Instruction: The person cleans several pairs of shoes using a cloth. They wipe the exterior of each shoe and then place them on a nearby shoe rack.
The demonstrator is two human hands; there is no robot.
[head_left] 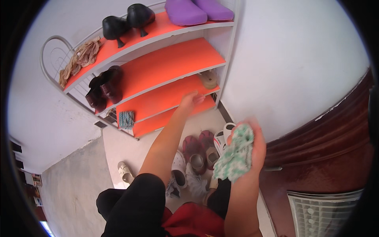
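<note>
My right hand is closed around a crumpled green-and-white checked cloth, which hangs over the floor shoes. My left hand reaches out in front of the lower shelves of an orange-and-white shoe rack. Its fingers are stretched out, slightly blurred, with nothing seen in them. Nearest to it is a beige shoe at the right end of a lower shelf. Dark brown shoes stand at the left of the second shelf. Black heeled shoes and purple shoes are on top.
A blue-grey cloth lies over a lower shelf's left corner. Tan fabric is draped on the top shelf. On the floor are dark red shoes, a white clog and a single light shoe. A dark red curtain hangs right.
</note>
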